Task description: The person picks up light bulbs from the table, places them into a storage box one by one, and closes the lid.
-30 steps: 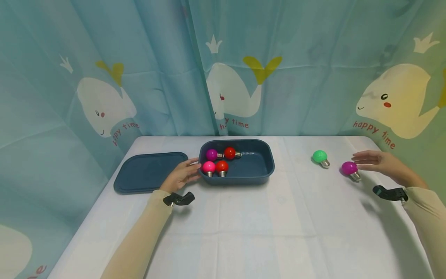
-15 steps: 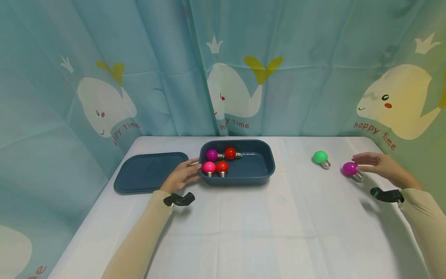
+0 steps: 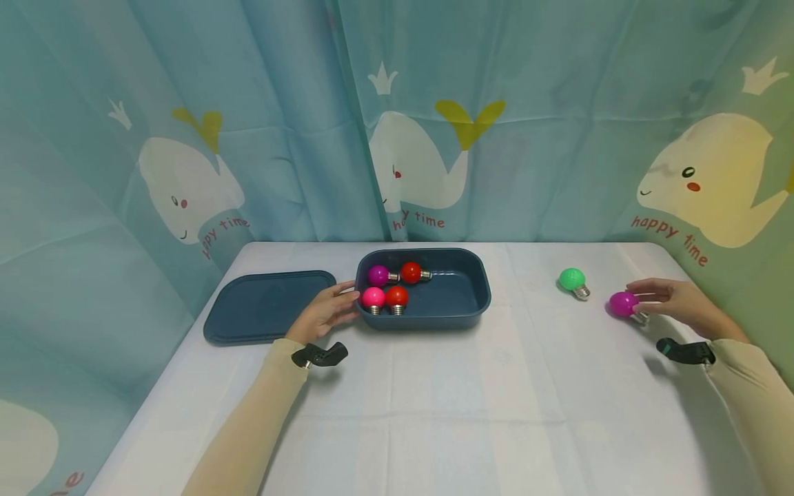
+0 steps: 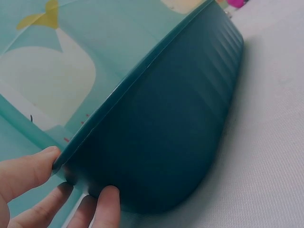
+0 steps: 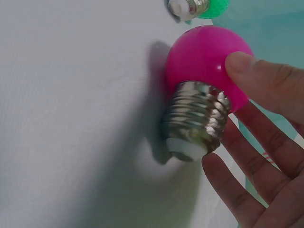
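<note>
My left hand [image 3: 324,311] rests at the left end of a dark blue plastic box [image 3: 477,308], thumb at its rim and the nearly straight fingers [image 4: 108,204] against its outer wall. Inside the box lie a purple bulb [image 3: 378,275], a pink bulb [image 3: 373,297] and two red ones, the nearer red bulb [image 3: 396,296] beside the pink. Far to the right, my right hand [image 3: 679,303] pinches a purple light bulb [image 5: 202,54] by its globe, with the thumb in front and fingers behind. Its silver screw base [image 5: 194,114] points down in the right wrist view.
Left of the box lies a flat dark blue lid [image 3: 263,310]. A green bulb [image 3: 572,279] lies on the white tablecloth [image 3: 471,399], just left of my right hand. Behind the table hangs a light blue curtain [image 3: 298,172] printed with whales.
My right hand has moved a little left and closer around the purple bulb, whose base has swung slightly to the right. My left hand and the box have stayed in place.
</note>
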Available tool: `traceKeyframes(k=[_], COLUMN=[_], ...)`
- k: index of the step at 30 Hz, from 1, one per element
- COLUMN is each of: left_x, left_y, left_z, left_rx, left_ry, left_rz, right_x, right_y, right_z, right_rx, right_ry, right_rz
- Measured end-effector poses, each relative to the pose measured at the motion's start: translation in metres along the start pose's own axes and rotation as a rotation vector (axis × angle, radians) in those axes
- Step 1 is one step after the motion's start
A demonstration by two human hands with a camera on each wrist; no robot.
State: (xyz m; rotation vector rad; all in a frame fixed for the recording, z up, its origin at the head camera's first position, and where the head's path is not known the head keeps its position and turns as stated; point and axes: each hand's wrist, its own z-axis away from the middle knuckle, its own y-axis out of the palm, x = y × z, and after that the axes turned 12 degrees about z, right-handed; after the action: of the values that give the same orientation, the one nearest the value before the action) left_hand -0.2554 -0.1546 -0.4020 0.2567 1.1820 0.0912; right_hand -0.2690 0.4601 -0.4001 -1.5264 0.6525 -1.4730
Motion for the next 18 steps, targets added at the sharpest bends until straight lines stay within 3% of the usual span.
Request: traceKeyframes(k=[8, 18], left_x=[0.0, 0.001], left_y=[0.0, -0.001], left_z=[0.0, -0.001], left_rx=[0.001, -0.011], left_ry=[0.002, 0.003], left_rz=[-0.001, -0.01], right_x=[-0.003, -0.006], right_y=[0.005, 0.012], right_z=[0.001, -0.001], right_rx=[0.047, 0.013], right_ry=[0.059, 0.063], right_rz=[0.049, 0.093])
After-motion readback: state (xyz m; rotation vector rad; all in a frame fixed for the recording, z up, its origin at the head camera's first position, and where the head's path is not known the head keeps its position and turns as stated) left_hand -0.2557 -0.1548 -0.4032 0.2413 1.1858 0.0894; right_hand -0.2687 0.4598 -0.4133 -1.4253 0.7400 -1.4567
